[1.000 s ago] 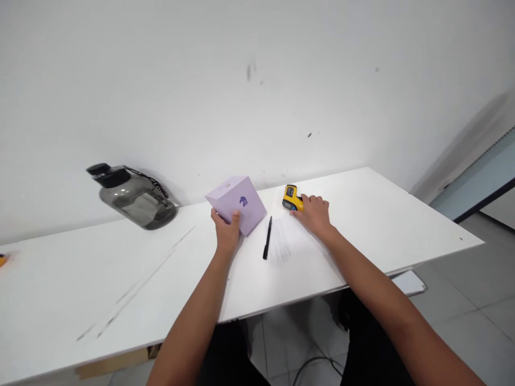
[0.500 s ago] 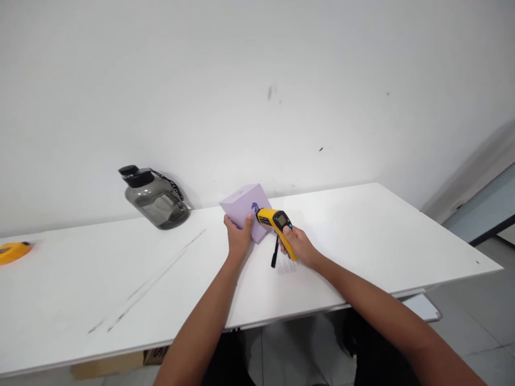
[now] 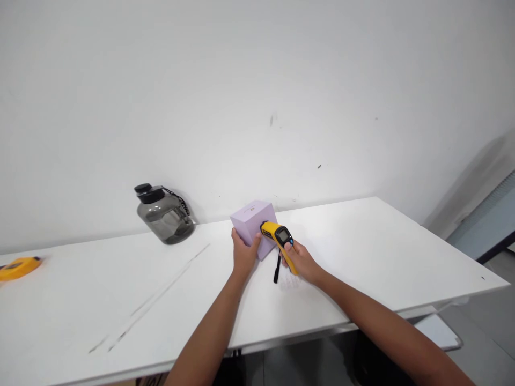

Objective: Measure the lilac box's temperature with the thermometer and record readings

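Observation:
My left hand point(image 3: 244, 254) grips a lilac box point(image 3: 251, 225) by its lower left edges, thumb on the face toward me. The box is tilted above the table, and its top with small print shows. In my right hand point(image 3: 301, 260) is a yellow and black infrared thermometer point(image 3: 277, 235), held by the handle with the thumb near its small screen. Its nose points at the box's near face, very close; I cannot tell whether they touch. Below the thermometer a black pen point(image 3: 277, 271) lies by a paper with writing point(image 3: 289, 281), partly hidden by my right hand.
A grey see-through water jug point(image 3: 166, 217) with a black cap and strap stands near the wall on the left. An orange tool point(image 3: 20, 268) lies at the far left of the white table point(image 3: 346, 241). A white board point(image 3: 438, 331) shows below the right front edge.
The view has tipped up, so everything sits lower in the picture. The lilac box has turned so that more of its top shows. Both hands keep their holds.

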### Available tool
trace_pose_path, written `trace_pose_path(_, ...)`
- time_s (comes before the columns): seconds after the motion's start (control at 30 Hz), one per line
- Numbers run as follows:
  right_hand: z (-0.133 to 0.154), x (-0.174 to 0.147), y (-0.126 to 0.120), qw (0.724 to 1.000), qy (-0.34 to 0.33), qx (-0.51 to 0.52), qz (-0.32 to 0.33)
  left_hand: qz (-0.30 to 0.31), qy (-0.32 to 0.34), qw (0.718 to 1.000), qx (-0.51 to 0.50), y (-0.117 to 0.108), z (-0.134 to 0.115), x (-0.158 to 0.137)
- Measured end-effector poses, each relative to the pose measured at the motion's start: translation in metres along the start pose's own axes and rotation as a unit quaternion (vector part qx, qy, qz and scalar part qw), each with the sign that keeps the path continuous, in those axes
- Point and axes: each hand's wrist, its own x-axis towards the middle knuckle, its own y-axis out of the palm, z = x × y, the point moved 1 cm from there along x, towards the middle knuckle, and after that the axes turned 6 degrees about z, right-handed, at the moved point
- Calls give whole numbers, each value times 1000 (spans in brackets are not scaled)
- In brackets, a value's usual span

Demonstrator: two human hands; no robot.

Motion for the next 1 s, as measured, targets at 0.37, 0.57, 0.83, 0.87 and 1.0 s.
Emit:
trace_pose_path(0.37,-5,1,-1,999,-8,51,7,7,1,1000,8,0,4,1)
trace_pose_path(0.57,-4,0,-2,998,4,56,21,15,22,1000,4,-1,6,1)
trace_pose_path(0.83,-6,1,-4,998,7,46,37,27,20,999,-9,-2,11,1)
trace_pose_path(0.87,-6,1,-5,998,6,45,37,30,16,999,-10,-3,11,1)
trace_pose_path(1.0,-5,2,-4,998,6,49,39,34,14,999,-14,-4,10,0)
